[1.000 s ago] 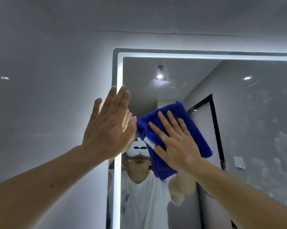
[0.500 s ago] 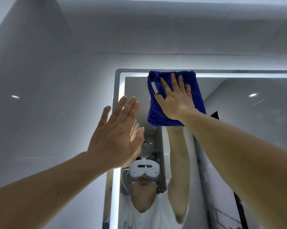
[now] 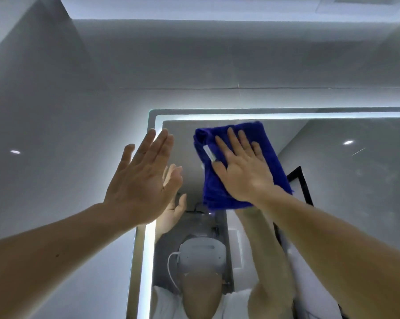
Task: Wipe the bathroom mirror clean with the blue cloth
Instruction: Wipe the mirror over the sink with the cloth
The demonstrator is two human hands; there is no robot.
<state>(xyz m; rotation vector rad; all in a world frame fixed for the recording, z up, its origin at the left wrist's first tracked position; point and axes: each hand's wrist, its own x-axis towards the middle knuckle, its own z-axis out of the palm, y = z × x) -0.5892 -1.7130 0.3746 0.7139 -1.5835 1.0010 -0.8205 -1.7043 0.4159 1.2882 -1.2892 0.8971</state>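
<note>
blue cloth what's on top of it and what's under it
The right hand lies flat on top of the blue cloth, fingers spread. Under it is the mirror, near the lit top edge; the glass it covers is hidden, so any smears there cannot be seen.

The mirror (image 3: pixel 332 180) hangs on the wall (image 3: pixel 56 111). The cloth (image 3: pixel 271 157) lies flat on the glass near the top left corner, just under the top edge. The right hand (image 3: pixel 242 173) lies flat on the cloth, fingers pointing up. The left hand (image 3: pixel 141 180) is left of the cloth, over the mirror's left edge.
</note>
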